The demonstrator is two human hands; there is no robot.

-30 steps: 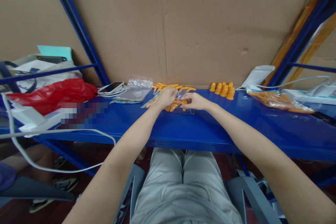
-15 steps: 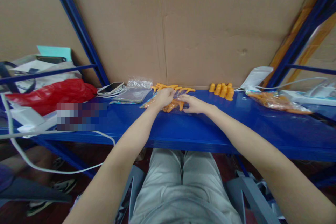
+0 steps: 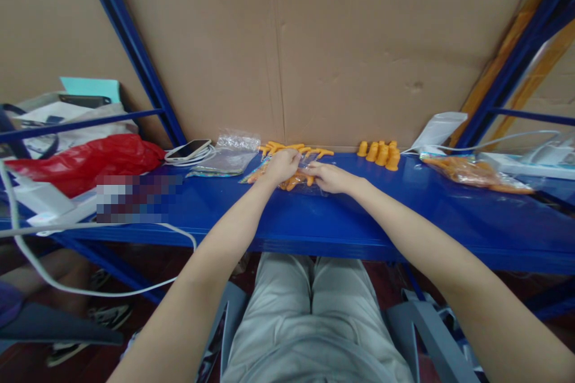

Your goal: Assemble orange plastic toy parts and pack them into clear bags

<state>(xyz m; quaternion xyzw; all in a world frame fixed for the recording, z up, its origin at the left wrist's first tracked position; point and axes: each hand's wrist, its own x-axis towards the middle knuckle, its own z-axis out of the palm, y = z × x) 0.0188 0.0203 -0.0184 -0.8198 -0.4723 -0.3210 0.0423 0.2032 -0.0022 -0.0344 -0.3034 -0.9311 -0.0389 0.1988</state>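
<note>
A clear plastic bag point(image 3: 318, 189) with orange plastic pieces point(image 3: 293, 182) in it lies on the blue shelf in front of me. My left hand point(image 3: 284, 166) is closed on the bag's upper side, its fingertips partly hidden. From the right, my right hand point(image 3: 329, 176) pinches the bag's right part beside the orange pieces; whether a piece is also between the fingers cannot be made out. Just behind my hands lie loose orange branch-shaped pieces point(image 3: 320, 151) along the cardboard.
Several orange cup-shaped pieces point(image 3: 381, 157) stand at back right. Farther right lies another filled bag point(image 3: 476, 175) near a white power strip point(image 3: 530, 165). Flat clear bags point(image 3: 229, 160), a phone point(image 3: 191, 150) and a red plastic bag point(image 3: 99, 161) are left. A white cable point(image 3: 90, 293) hangs over the front edge.
My right hand's fingers and thumb have come together on the bag, moving slightly left. The left hand stays nearly where it was.
</note>
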